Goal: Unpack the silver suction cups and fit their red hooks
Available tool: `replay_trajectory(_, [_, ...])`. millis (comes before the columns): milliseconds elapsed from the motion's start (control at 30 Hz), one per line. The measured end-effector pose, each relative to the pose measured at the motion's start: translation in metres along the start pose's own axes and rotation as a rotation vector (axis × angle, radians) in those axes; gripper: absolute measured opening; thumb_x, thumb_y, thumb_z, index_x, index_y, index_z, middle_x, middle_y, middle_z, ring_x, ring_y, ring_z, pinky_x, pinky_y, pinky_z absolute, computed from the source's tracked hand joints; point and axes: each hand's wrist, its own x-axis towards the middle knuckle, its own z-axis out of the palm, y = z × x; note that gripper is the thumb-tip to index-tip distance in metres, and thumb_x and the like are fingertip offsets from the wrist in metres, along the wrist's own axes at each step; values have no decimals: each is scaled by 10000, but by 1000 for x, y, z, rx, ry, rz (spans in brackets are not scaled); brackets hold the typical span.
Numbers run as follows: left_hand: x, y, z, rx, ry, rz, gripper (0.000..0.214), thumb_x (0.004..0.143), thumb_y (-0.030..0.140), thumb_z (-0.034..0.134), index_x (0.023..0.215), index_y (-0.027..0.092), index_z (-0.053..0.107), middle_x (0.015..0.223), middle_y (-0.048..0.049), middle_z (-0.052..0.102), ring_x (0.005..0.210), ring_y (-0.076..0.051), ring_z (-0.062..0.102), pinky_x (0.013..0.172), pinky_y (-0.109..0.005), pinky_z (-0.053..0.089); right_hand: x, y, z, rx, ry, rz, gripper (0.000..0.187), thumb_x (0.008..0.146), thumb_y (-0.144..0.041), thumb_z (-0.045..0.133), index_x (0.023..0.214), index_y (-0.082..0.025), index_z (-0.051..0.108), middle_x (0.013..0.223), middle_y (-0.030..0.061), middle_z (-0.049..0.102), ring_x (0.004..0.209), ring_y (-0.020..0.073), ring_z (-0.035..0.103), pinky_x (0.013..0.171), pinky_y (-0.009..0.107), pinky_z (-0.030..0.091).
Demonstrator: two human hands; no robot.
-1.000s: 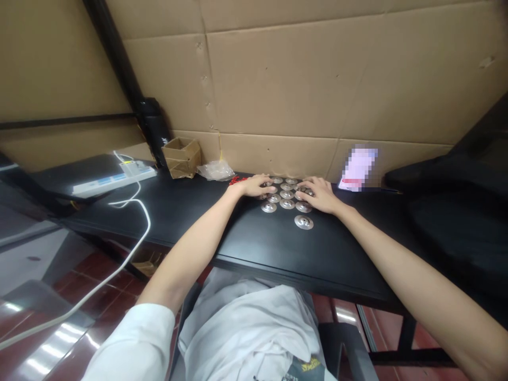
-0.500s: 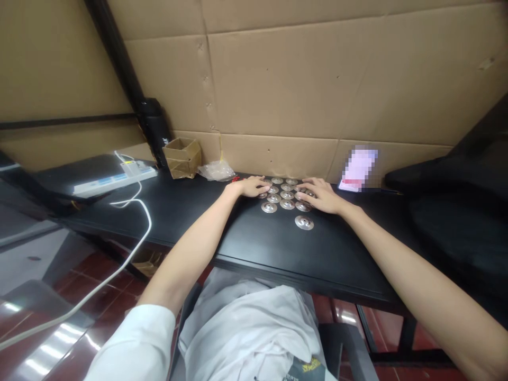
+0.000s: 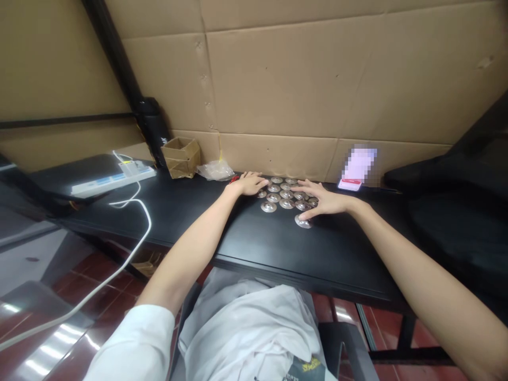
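Observing the black table [image 3: 166, 222] from afar: metal discs [image 3: 286, 197] lie clustered mid-table. Right hand [image 3: 327, 201] spread, fingertips [image 3: 301, 216] touching the lone front disc [image 3: 304, 223], not yet grasping; this step calls for a pinch. Left hand [image 3: 248, 183] released, beside the cluster.

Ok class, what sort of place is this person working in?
Probably a makeshift workshop or small assembly room: cardboard sheets line the wall, a power strip trails its white cable, and dished metal discs sit grouped on a black table.
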Motion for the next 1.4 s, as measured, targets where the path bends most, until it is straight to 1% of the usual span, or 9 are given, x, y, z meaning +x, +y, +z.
replay_trajectory(167, [-1,9,2,-40,-39,99,760,1076,722,170,1629,343,529,1822,-59,277,1690,-332,233,1366,-579,138,9,11,13,26,109,42,821,929,-809,613,1628,-385,534,1778,77,378,1668,445,241,1342,738,94])
replay_trajectory(233, [-1,15,4,-59,-51,138,779,1071,734,136,1647,357,499,1826,-46,265,1691,-329,230,1366,-579,143,16,15,22,28,189,77,721,1045,-705,437,1666,-340,468,1734,100,456,1654,417,301,1335,755,77])
replay_trajectory(333, [-1,29,6,-69,-71,155,796,1068,735,92,1683,363,435,1840,-24,212,1710,-311,172,1373,-579,104,24,19,34,18,257,114,698,1090,-534,323,1733,-264,309,1644,133,572,1628,378,378,1333,760,64])
replay_trajectory(433, [-1,43,9,-85,-59,169,806,1069,731,70,1723,350,350,1844,-19,195,1719,-286,136,1378,-581,50,27,21,39,20,285,116,720,1082,-492,334,1748,-236,240,1579,137,638,1597,362,435,1335,753,87])
replay_trajectory(567, [5,56,17,-108,-54,245,754,1090,681,79,1726,361,325,1826,8,262,1713,-264,168,1380,-587,18,27,21,38,3,347,122,712,1079,-521,360,1733,-253,281,1493,133,701,1540,394,501,1323,765,121])
replay_trajectory(900, [4,58,17,-66,28,295,720,1106,671,133,1526,300,585,1589,-53,606,1541,-291,451,1358,-522,180,25,14,33,-6,396,152,693,1082,-563,316,1675,-213,403,1411,164,731,1458,445,561,1300,751,218])
replay_trajectory(1100, [9,58,24,-41,44,315,765,1101,677,111,1549,280,587,1651,-61,545,1547,-298,433,1343,-505,214,27,16,35,16,394,138,684,1090,-582,305,1657,-222,434,1434,156,723,1482,431,545,1320,720,212])
replay_trajectory(1267, [10,62,24,-78,34,313,777,1101,679,108,1679,279,438,1793,-41,355,1665,-286,270,1374,-519,119,27,18,35,7,419,166,698,1101,-577,285,1645,-170,445,1462,186,709,1480,423,558,1305,689,283])
replay_trajectory(1400, [13,64,26,-93,-11,291,834,1093,696,96,1689,216,429,1792,-81,350,1681,-315,250,1375,-531,116,27,16,35,37,342,167,705,1108,-592,262,1661,-184,418,1581,166,629,1565,411,470,1337,701,191])
